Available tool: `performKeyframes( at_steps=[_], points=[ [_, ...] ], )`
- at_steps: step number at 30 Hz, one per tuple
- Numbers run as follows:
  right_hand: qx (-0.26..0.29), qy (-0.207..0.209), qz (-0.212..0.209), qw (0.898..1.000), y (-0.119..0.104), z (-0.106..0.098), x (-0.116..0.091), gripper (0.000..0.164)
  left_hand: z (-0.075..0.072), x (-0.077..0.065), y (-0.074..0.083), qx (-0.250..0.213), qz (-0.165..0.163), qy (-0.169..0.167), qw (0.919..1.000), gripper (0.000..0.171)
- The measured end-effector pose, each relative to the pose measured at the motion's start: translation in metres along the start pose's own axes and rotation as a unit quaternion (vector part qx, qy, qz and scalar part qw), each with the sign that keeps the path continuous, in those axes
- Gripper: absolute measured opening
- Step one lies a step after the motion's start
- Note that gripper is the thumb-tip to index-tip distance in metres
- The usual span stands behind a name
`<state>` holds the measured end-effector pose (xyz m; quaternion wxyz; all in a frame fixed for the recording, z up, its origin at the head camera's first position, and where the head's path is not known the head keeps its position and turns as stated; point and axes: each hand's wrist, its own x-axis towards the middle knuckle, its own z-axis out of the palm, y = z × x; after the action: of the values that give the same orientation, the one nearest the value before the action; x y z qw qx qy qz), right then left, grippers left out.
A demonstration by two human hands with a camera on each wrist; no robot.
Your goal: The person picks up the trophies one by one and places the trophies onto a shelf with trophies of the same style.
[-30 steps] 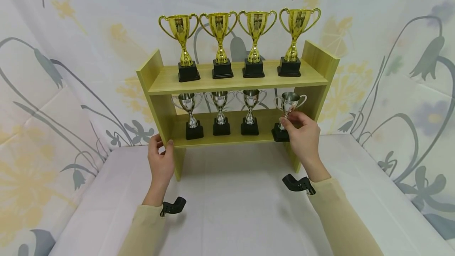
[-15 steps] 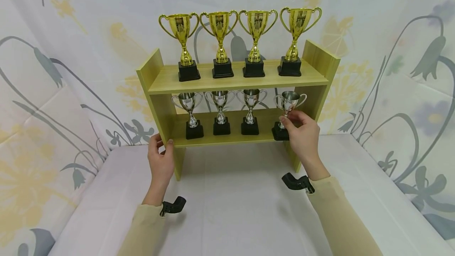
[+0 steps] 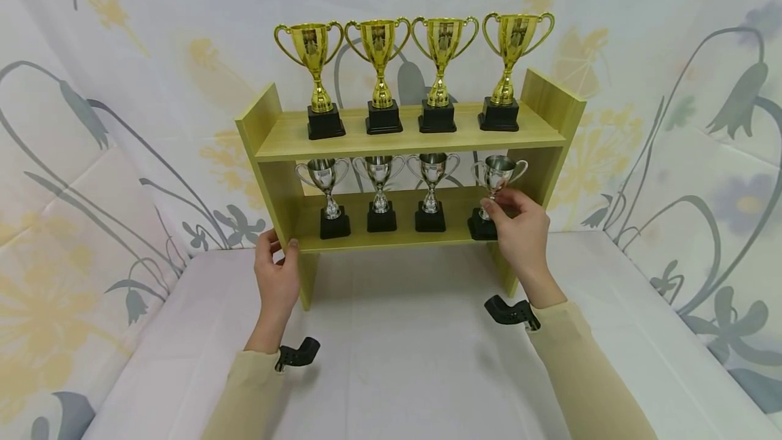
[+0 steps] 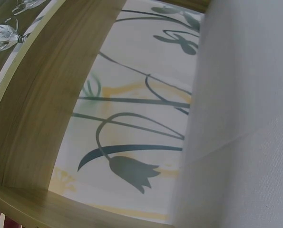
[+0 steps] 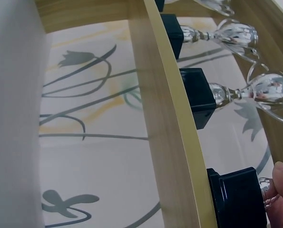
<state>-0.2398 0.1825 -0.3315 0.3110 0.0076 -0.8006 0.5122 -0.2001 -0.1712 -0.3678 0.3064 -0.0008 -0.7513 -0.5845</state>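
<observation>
My right hand (image 3: 524,233) pinches the stem of a silver trophy cup (image 3: 498,172) at the right end of the lower shelf. The trophy is upright. Its black base (image 5: 239,197) lies at the shelf's front edge in the right wrist view, with thumb and fingertips at the stem above it. My left hand (image 3: 277,280) grips the left side panel of the wooden shelf (image 3: 403,147), thumb at the front edge and fingers behind. Three more silver trophies, the nearest of them this trophy (image 3: 431,185), stand in a row to the left on the lower shelf.
Several gold trophies (image 3: 442,39) line the upper shelf. The rack stands on a white cloth-covered table (image 3: 391,358), before a flower-patterned curtain (image 3: 183,19). Beneath the lower board, the curtain shows through the open back in the left wrist view.
The silver trophy in my right hand has shifted very slightly back onto the lower shelf, the hand moving with it. My left hand keeps its hold on the side panel.
</observation>
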Motion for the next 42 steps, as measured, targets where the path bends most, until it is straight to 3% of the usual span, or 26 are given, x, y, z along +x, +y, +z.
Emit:
performKeyframes(
  at_steps=[7, 10, 12, 15, 17, 21, 38, 42],
  points=[
    [0.004, 0.004, -0.004, 1.000, 0.001, 0.000, 0.001, 0.025, 0.001, 0.000, 0.001, 0.001, 0.003, 0.002, 1.0000, 0.030],
    [0.004, 0.005, -0.004, 1.000, 0.001, 0.000, 0.001, 0.025, 0.001, 0.003, -0.013, 0.000, 0.004, 0.003, 1.0000, 0.030],
    [0.002, 0.003, -0.002, 1.000, 0.001, 0.001, 0.001, 0.026, 0.001, 0.003, -0.014, -0.002, 0.000, 0.001, 1.0000, 0.030],
    [0.001, 0.003, -0.003, 1.000, 0.002, 0.001, 0.002, 0.026, 0.001, 0.003, -0.012, -0.003, 0.000, 0.000, 1.0000, 0.031],
    [0.002, 0.003, -0.003, 1.000, 0.001, 0.001, 0.002, 0.026, 0.001, 0.000, -0.001, -0.002, -0.004, -0.001, 1.0000, 0.031],
    [0.003, 0.005, -0.007, 1.000, 0.001, 0.001, 0.003, 0.025, 0.000, 0.000, 0.000, 0.000, 0.002, -0.001, 1.0000, 0.031],
    [0.008, 0.010, -0.007, 1.000, 0.003, 0.002, 0.005, 0.026, 0.000, 0.000, 0.000, 0.003, 0.000, -0.002, 1.0000, 0.031],
    [0.007, 0.013, -0.005, 1.000, 0.004, 0.002, 0.006, 0.025, 0.001, 0.003, -0.011, 0.005, -0.003, 0.000, 1.0000, 0.032]
  ],
)
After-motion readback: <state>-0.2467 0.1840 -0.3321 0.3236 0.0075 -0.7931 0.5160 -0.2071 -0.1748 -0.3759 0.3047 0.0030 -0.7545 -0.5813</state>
